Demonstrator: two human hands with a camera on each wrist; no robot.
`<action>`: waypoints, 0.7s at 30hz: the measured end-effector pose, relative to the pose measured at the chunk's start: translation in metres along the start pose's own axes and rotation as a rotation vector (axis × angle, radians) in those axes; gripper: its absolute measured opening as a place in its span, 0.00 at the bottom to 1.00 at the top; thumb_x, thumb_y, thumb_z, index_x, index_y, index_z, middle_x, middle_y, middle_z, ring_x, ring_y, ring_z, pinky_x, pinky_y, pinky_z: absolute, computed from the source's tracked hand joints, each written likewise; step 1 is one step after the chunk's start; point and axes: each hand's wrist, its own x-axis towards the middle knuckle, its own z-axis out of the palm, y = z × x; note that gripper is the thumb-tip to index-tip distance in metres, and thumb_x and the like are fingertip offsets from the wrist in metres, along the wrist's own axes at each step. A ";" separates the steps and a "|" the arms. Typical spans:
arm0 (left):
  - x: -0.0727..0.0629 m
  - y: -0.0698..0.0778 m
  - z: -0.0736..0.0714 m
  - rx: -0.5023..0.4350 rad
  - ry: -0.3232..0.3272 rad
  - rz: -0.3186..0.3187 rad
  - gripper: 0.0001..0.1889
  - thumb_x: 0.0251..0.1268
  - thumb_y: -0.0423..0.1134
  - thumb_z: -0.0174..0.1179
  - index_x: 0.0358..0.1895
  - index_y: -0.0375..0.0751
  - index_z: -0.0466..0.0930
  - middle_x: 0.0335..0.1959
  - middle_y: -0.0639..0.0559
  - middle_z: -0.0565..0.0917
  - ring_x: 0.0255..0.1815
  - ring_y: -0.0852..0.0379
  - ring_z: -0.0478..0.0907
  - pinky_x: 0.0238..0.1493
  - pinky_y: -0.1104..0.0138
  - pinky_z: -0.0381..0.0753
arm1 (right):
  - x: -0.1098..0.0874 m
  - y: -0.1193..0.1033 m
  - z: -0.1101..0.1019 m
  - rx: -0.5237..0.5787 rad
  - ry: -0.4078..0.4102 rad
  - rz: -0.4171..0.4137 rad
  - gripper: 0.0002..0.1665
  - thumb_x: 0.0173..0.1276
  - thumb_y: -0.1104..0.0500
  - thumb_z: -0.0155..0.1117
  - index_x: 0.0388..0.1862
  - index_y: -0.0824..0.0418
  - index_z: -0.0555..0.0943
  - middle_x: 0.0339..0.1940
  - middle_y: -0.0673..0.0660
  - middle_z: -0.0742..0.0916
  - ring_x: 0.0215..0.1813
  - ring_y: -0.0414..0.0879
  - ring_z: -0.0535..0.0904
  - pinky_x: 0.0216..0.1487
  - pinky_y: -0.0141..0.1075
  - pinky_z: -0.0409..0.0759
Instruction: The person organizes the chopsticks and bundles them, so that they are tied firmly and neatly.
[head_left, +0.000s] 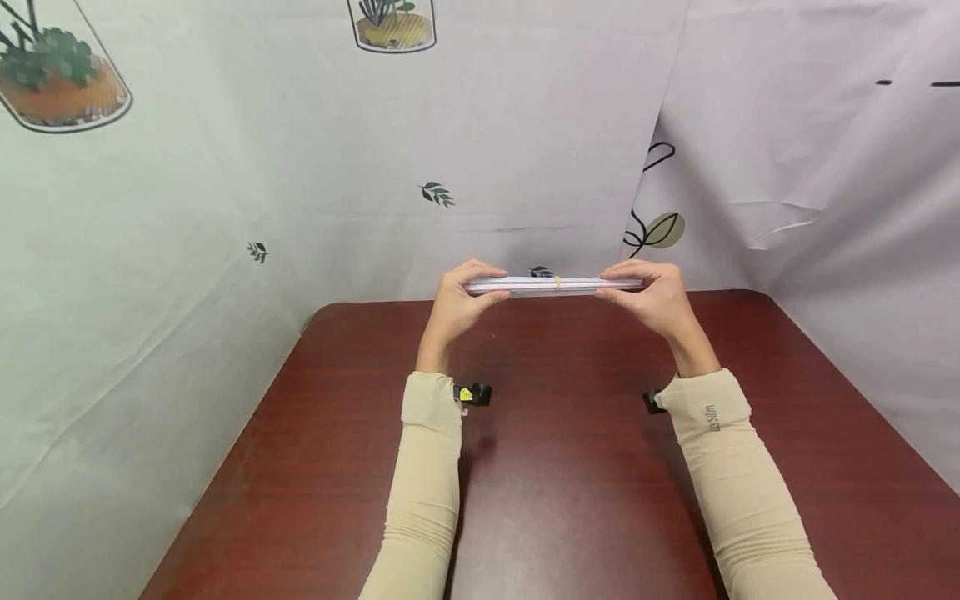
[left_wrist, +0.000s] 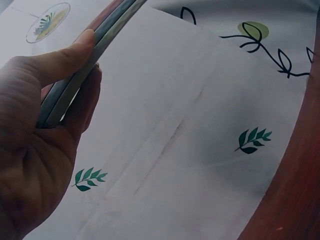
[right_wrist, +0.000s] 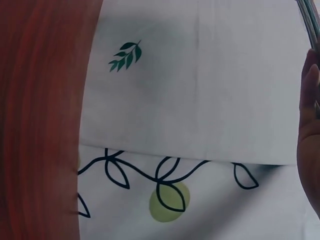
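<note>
A thin, long white bundle (head_left: 528,286) is held level above the far edge of the table, with a narrow yellowish band (head_left: 557,283) around its middle. Edge-on, it shows several layers; its exact kind cannot be told. My left hand (head_left: 459,302) pinches its left end, thumb below and fingers above. At the opposite end my right hand (head_left: 654,298) pinches it the same way. The left wrist view shows the bundle (left_wrist: 85,75) between the thumb and fingers of the left hand (left_wrist: 35,130). Only part of the right hand (right_wrist: 310,135) shows in the right wrist view.
The dark red-brown table (head_left: 555,500) lies below both arms. White cloth (head_left: 480,125) printed with leaves and plant jars hangs behind and beside it. A small black device (head_left: 474,394) sits at the left wrist, another (head_left: 652,402) at the right.
</note>
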 end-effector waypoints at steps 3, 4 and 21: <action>-0.001 -0.001 -0.001 0.031 -0.014 -0.022 0.14 0.48 0.22 0.73 0.41 0.24 0.85 0.38 0.33 0.85 0.41 0.43 0.81 0.44 0.65 0.78 | -0.002 -0.003 -0.001 -0.012 -0.026 0.056 0.14 0.46 0.82 0.73 0.34 0.76 0.86 0.35 0.67 0.87 0.36 0.38 0.84 0.37 0.25 0.80; -0.001 -0.002 -0.001 0.037 -0.016 -0.029 0.14 0.48 0.23 0.73 0.41 0.24 0.86 0.38 0.34 0.85 0.41 0.44 0.82 0.44 0.65 0.78 | -0.002 -0.002 -0.002 -0.013 -0.030 0.068 0.14 0.46 0.82 0.73 0.34 0.75 0.86 0.35 0.67 0.87 0.36 0.39 0.84 0.37 0.25 0.80; -0.001 -0.043 0.005 0.026 0.005 -0.122 0.15 0.47 0.27 0.76 0.41 0.27 0.87 0.39 0.40 0.86 0.41 0.52 0.82 0.44 0.69 0.78 | -0.002 0.015 -0.001 -0.035 -0.046 0.167 0.12 0.51 0.77 0.74 0.37 0.77 0.85 0.39 0.71 0.86 0.35 0.38 0.83 0.35 0.26 0.80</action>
